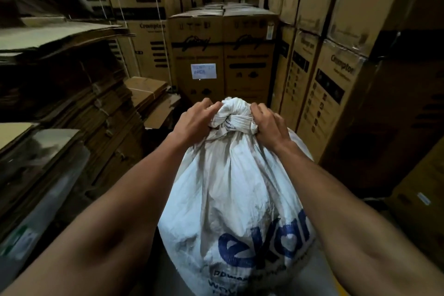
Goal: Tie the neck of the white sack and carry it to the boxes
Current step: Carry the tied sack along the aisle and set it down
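Already my left hand [195, 119] and right hand [268, 125] were clenched on the twisted cloth either side of the knot [234, 120] in the white sack [230, 190], which stood just short of the stacked boxes [223, 55]. It looked full, soft and weighty, the weave a little slick; I judged the knotted neck the surest hold.

Flattened cardboard stacks [60, 93] at left
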